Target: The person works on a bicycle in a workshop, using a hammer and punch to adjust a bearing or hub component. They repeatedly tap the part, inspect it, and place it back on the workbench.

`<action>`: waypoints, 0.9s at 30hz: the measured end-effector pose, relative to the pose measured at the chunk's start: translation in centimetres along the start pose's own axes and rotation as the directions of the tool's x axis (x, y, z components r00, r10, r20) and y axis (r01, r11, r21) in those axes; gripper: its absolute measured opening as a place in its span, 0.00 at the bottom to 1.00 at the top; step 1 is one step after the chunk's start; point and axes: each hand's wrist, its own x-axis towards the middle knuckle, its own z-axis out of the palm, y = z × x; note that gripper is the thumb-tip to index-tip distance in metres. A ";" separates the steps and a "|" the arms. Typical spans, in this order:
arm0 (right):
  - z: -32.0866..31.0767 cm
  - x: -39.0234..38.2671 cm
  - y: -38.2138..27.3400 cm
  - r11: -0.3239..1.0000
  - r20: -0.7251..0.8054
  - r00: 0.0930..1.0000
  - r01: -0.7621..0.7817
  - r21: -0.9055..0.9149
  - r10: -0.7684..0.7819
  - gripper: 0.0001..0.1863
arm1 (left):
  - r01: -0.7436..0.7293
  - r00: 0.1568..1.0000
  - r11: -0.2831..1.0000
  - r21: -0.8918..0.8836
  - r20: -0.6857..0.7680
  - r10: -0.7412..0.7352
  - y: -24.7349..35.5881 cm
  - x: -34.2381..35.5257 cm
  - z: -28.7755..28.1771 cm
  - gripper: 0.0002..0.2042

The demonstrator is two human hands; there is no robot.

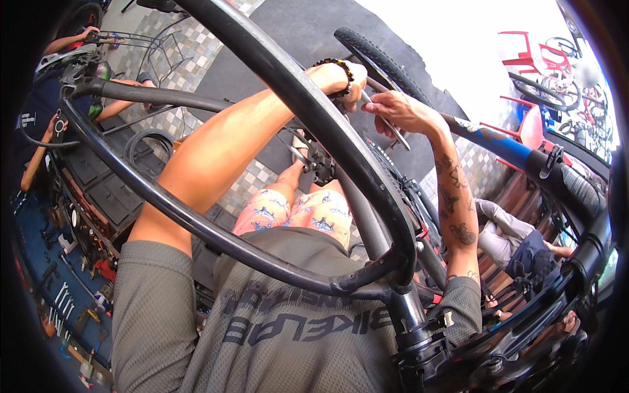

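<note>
In the head view, a thin metal tool (386, 124) is pinched in the right hand (400, 108) at one o'clock, beside the tyre (380, 62). The left hand (344, 82), with a bead bracelet (341, 69), is closed beside it; its hold cannot be told. Red chairs (534, 59) stand at two o'clock.

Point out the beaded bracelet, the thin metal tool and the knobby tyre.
Dark beaded bracelet (339, 72): head view, beads on the wrist.
Thin metal tool (393, 129): head view, mid-shaft below the hand.
Black knobby tyre (377, 59): head view, tread.
</note>
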 end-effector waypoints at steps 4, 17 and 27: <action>0.0 -0.2 -0.2 0.999 0.000 1.000 0.013 0.044 -0.013 0.25 | 0.093 0.966 0.992 0.088 -0.249 -0.069 0.6 0.1 1.1 0.19; 0.0 -0.3 -0.4 1.000 0.001 1.000 0.001 -0.001 -0.001 0.25 | -0.006 1.000 0.997 -0.073 -0.011 0.005 0.3 0.7 1.0 0.23; -0.2 -0.4 -0.5 0.999 0.004 0.999 0.039 -0.037 -0.039 0.25 | 0.066 0.996 0.998 -0.018 0.061 -0.065 -0.8 1.9 0.6 0.30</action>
